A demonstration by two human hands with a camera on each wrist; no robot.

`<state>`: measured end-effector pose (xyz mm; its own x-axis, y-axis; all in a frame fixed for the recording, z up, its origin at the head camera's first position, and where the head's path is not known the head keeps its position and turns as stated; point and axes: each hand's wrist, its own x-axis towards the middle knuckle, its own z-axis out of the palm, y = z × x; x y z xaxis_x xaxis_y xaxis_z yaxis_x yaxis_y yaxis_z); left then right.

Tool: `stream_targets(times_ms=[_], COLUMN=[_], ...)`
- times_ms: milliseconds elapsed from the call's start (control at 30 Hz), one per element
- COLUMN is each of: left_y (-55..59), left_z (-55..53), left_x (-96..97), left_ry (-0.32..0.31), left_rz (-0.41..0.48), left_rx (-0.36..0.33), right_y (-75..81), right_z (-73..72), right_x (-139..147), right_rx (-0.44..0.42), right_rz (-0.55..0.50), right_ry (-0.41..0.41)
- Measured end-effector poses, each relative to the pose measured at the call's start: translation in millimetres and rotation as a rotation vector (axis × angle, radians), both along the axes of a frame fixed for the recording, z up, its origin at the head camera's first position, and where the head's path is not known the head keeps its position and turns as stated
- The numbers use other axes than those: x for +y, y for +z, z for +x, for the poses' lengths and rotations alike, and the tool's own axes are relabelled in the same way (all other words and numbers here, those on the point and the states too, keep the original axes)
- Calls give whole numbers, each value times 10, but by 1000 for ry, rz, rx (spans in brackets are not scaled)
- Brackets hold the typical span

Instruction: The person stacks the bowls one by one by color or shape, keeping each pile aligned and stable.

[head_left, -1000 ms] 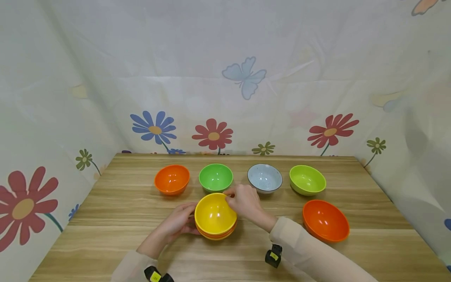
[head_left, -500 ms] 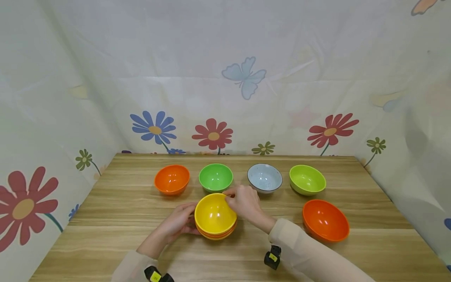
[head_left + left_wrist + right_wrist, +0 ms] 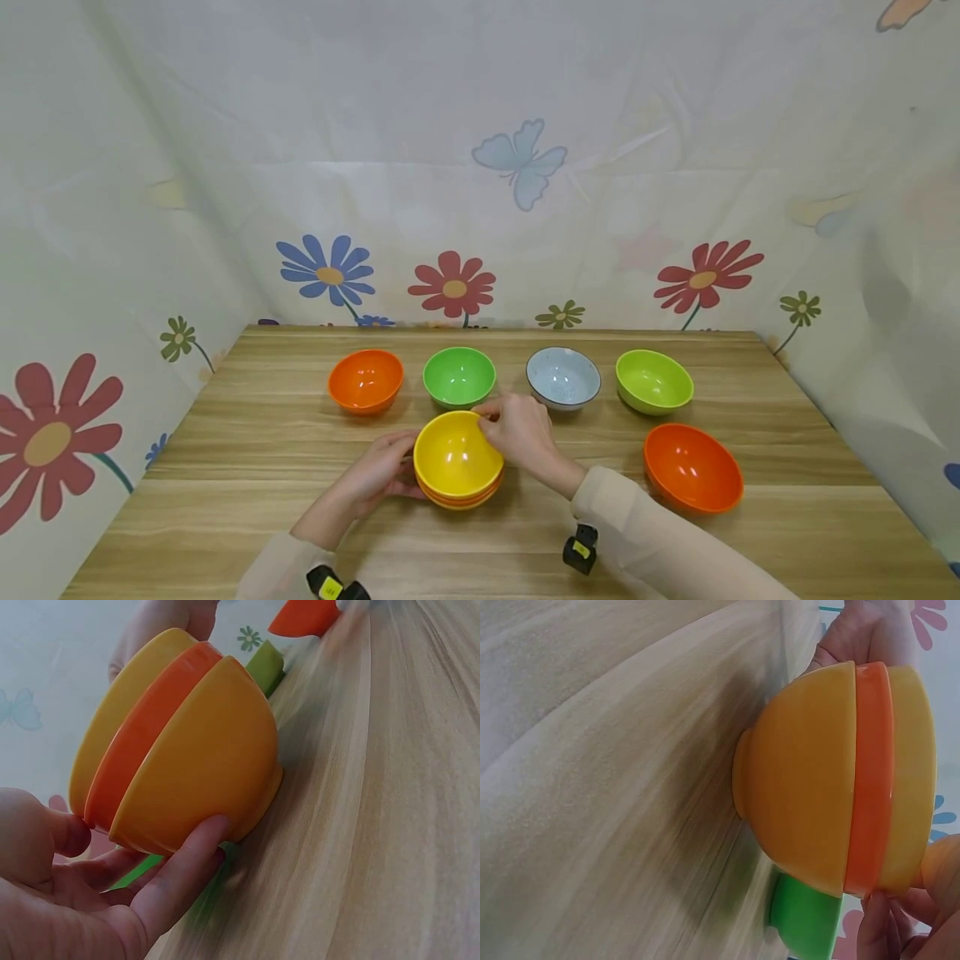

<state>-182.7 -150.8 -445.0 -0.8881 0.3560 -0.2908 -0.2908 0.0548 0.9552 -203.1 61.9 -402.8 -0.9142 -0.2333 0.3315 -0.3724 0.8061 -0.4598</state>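
A nested stack of three bowls stands in the front middle of the table: a yellow bowl (image 3: 457, 454) on top, an orange bowl (image 3: 150, 735) between, and a deeper yellow bowl (image 3: 802, 780) below. My left hand (image 3: 378, 471) holds the stack from the left, thumb near the upper rims and fingers along the lowest bowl's side. At the far right of the rim, my right hand (image 3: 521, 429) pinches the top yellow bowl between thumb and fingers. The right wrist view shows those fingertips right at the upper rims.
Behind the stack, a row holds an orange bowl (image 3: 366, 382), a green bowl (image 3: 459, 377), a grey-blue bowl (image 3: 562, 378) and a lime bowl (image 3: 654, 382). A larger red-orange bowl (image 3: 693, 468) sits at the right. A flower-print curtain (image 3: 375, 167) surrounds the wooden table (image 3: 225, 467).
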Motion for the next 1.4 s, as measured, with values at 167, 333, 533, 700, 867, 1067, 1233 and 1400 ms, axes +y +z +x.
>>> stream_targets(times_ms=[167, 333, 533, 700, 867, 1067, 1233, 1400], left_y=[12, 6, 9, 3, 0, -4, -3, -6], left_z=[4, 7, 18, 22, 21, 25, 28, 32], left_x=[2, 2, 10, 9, 7, 5, 3, 9], left_ry=[1, -8, -5, 1, 8, 22, 22, 14], left_rz=[-7, 3, 2, 4, 3, -1, -4, -1], left_rx=[1, 6, 10, 8, 4, 2, 3, 4], right_y=[-3, -14, 8, 20, 11, -5, -29, -60], right_z=[7, 3, 7, 21, 48, 81, 122, 196], right_x=[9, 21, 70, 129, 188, 245, 315, 407], right_rx=[18, 26, -16, -73, -88, -60, -66, -27], right_rz=[13, 21, 12, -13, -43, -76, -118, -123], right_ry=[19, 36, 94, 162, 212, 275, 330, 352])
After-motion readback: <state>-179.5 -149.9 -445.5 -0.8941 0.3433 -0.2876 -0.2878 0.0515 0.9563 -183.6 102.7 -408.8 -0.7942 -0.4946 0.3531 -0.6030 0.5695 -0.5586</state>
